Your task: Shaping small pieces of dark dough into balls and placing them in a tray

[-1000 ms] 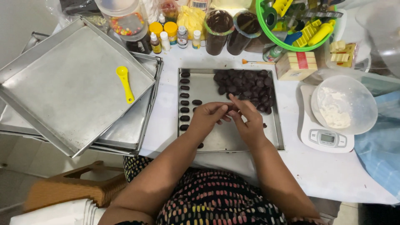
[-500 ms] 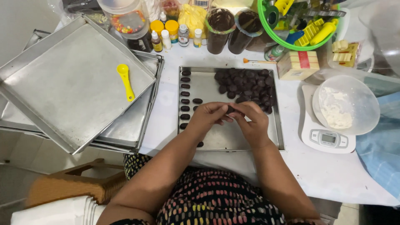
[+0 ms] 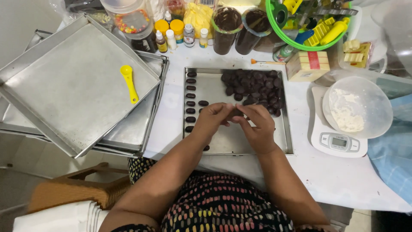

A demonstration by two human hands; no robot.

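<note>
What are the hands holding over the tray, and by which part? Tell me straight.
Both hands, left hand and right hand, pinch one small dark piece between their fingertips above the metal tray. Which part they grip is hidden by the fingers.

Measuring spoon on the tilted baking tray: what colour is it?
Yellow; the measuring spoon shows clearly in the head view.

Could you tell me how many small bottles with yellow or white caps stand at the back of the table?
4, in a row behind the tray: two yellow-capped bottles, then two white-capped bottles. More may be hidden behind them.
</note>
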